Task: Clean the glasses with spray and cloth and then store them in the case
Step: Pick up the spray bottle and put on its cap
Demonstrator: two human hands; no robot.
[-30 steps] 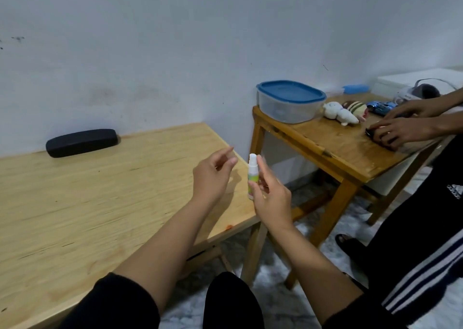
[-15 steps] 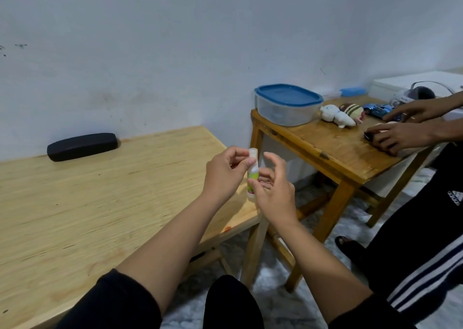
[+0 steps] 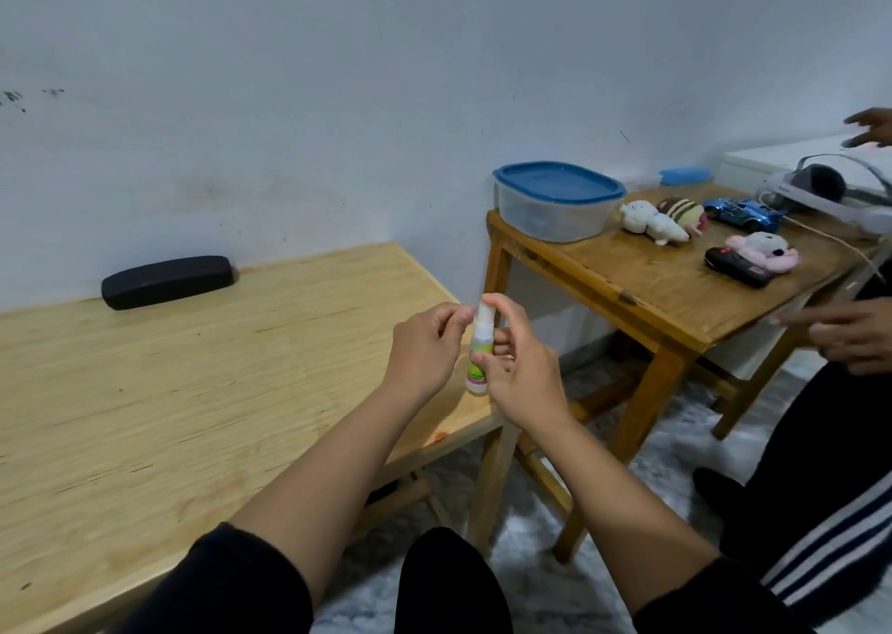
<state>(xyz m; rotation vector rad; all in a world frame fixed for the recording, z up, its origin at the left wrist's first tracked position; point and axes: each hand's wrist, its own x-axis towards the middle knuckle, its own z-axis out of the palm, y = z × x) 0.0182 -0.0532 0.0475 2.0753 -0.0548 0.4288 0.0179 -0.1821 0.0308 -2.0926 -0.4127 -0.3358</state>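
Observation:
A small white spray bottle (image 3: 479,353) with a green label stands upright in my right hand (image 3: 519,368), above the right corner of the light wooden table (image 3: 193,392). My left hand (image 3: 425,348) pinches the bottle's top between thumb and fingers. A black glasses case (image 3: 166,280) lies shut at the back of the table by the wall. No glasses or cloth show in the frame.
A second wooden table (image 3: 675,291) to the right carries a blue-lidded plastic box (image 3: 555,201), plush toys (image 3: 656,221), a blue toy car (image 3: 743,212) and a black device (image 3: 736,266). Another person's hand (image 3: 849,329) and dark trousers (image 3: 830,488) are at the right edge.
My left hand has come in from open air onto the bottle's top. The other person's hands have lifted off the second table.

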